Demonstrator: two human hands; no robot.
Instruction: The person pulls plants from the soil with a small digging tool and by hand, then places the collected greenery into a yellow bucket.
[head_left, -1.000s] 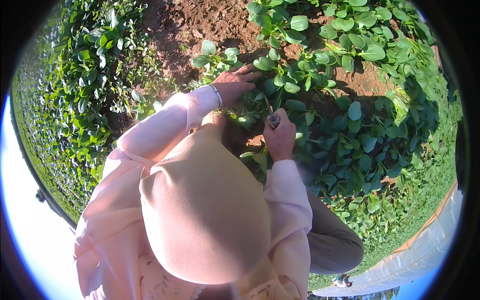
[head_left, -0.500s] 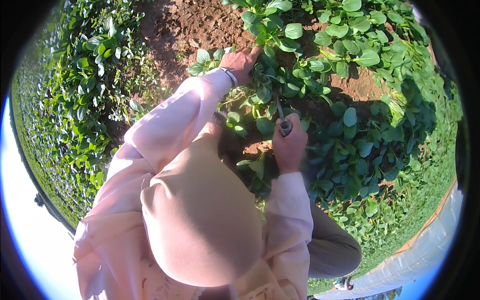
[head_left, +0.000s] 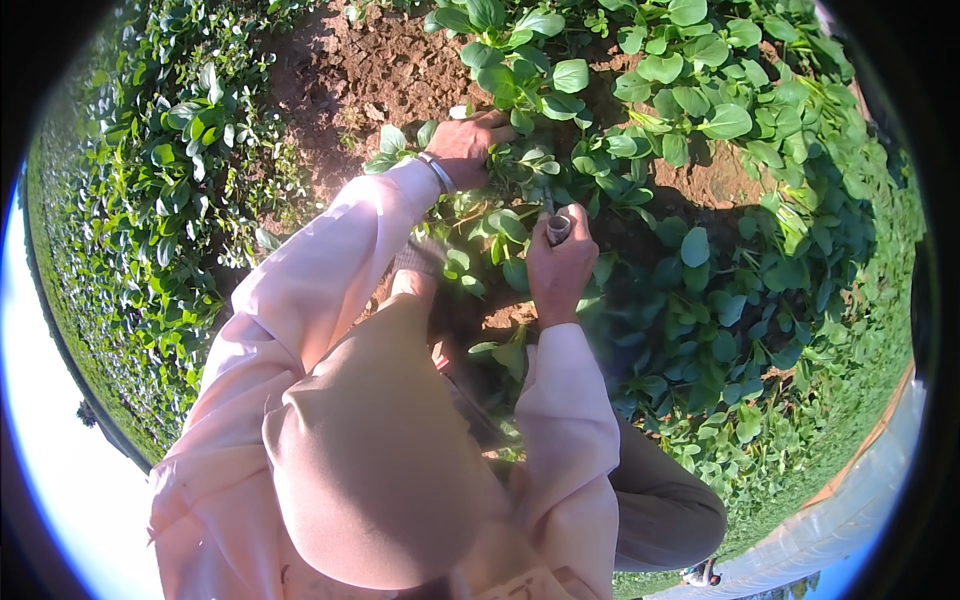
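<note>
My left hand [head_left: 464, 150], with a silver band at its wrist, is down among low leafy green plants [head_left: 532, 164]. Its fingers are bent, and what they grip, if anything, is hidden behind the knuckles and leaves. My right hand [head_left: 560, 268] is closed round a hand tool [head_left: 558, 229] with a hollow, tube-like handle end. A narrow metal shaft [head_left: 547, 198] runs from the fist toward the plants beside my left hand. The tool's tip is lost among the leaves.
Bare reddish-brown soil [head_left: 380, 70] lies beyond my left hand. Dense leafy rows stand left and right, with larger plants [head_left: 700, 90] at the far right. My bent knee [head_left: 370, 460] rises between my arms. Pale sheeting [head_left: 850, 500] edges the field at lower right.
My left hand has drawn slightly left and nearer, its fingers now more bent. My right hand has moved the tool a little farther out and left, closer to my left hand.
</note>
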